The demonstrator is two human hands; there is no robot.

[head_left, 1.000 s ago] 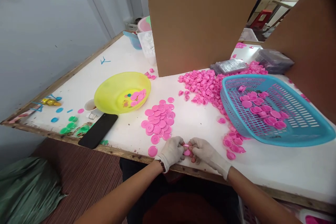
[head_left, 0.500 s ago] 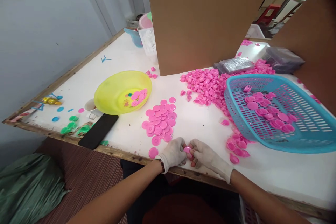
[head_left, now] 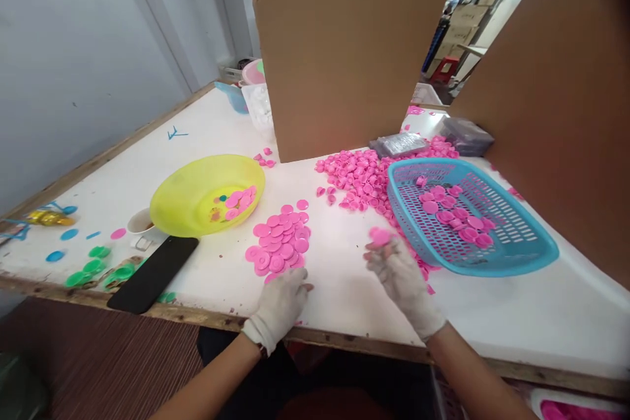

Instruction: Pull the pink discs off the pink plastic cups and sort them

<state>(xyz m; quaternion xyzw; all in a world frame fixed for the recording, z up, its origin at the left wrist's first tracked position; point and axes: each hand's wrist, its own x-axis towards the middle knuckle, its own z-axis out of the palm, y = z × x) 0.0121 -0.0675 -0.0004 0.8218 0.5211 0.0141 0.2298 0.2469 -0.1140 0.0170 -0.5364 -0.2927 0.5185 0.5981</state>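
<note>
My left hand [head_left: 281, 303], in a white glove with bare fingertips, rests at the near edge of a loose pile of flat pink discs [head_left: 283, 243]. Its fingers are loosely bent and slightly apart, with nothing visible in them. My right hand [head_left: 401, 282], gloved the same way, is raised between that pile and the blue basket [head_left: 433, 256]. A small round pink disc [head_left: 380, 236] shows at its fingertips, blurred by motion; the fingers seem closed on its near edge. More pink pieces [head_left: 460, 220] lie inside the basket.
A heap of pink cup-shaped pieces [head_left: 359, 177] lies behind the basket's left side. On the left are a yellow bowl [head_left: 172, 200], a black phone [head_left: 152, 275], a cup [head_left: 142, 220] and green pieces [head_left: 93, 267]. A cardboard sheet [head_left: 344, 52] stands behind.
My hands were together at the table edge around a pink disc. They have parted: the right moved up and right with the disc, the left went left to the pile. The view has shifted.
</note>
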